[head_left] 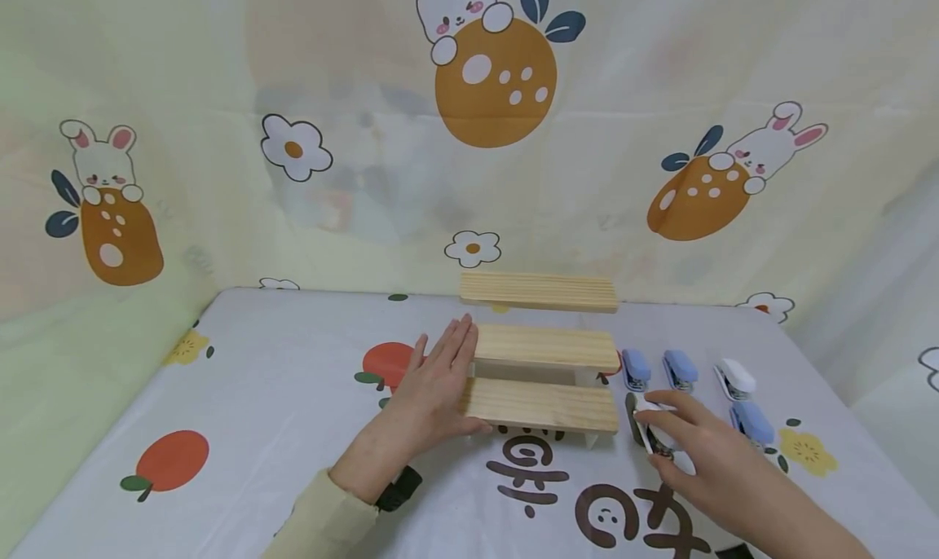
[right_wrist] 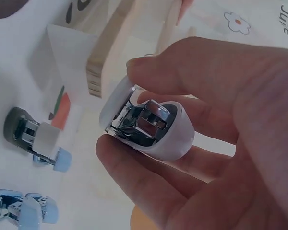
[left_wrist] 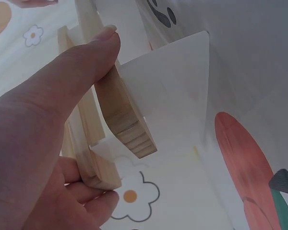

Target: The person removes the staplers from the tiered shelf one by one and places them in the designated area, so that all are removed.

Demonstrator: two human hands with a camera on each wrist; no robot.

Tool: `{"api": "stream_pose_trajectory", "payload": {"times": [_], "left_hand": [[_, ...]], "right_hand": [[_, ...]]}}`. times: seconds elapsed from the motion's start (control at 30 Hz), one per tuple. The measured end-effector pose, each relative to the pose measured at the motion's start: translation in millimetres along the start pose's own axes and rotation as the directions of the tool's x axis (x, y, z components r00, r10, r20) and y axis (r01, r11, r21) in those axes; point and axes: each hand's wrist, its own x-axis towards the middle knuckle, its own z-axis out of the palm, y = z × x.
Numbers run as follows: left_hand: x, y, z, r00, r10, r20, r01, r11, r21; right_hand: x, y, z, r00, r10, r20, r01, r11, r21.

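A tiered wooden rack stands mid-table, with a lower plank [head_left: 543, 404], a middle plank [head_left: 546, 345] and a top plank [head_left: 539, 292] over white side panels [left_wrist: 170, 91]. Against the left ends of the lower two planks rests my left hand [head_left: 433, 380], fingers extended in the head view. Its thumb [left_wrist: 93, 55] presses on a plank edge, with other fingertips touching another plank end. My right hand [head_left: 697, 441] holds a small white stapler [right_wrist: 170, 136] between thumb and fingers, just right of the lower plank; the hand partly covers it in the head view.
Right of the rack, on the patterned cloth [head_left: 279, 429], stand a blue stapler [head_left: 636, 370], a second blue stapler [head_left: 681, 370], a white stapler [head_left: 734, 379] and another blue stapler [head_left: 752, 423]. A printed curtain [head_left: 367, 209] hangs behind.
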Motion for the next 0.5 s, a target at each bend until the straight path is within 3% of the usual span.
{"api": "stream_pose_trajectory", "payload": {"times": [0.3,0.5], "left_hand": [[0.4,0.6,0.9,1.0,-0.004,-0.002,0.004,1.0,-0.009],[-0.1,0.6,0.6,1.0,0.004,-0.006,-0.004,1.0,0.002]], "right_hand": [[-11.1,0.5,9.4,0.999,-0.052,-0.011,0.052,0.999,-0.002],[-15.6,2.6,11.7,0.993,0.022,0.114,-0.025,0.999,0.031]]}}
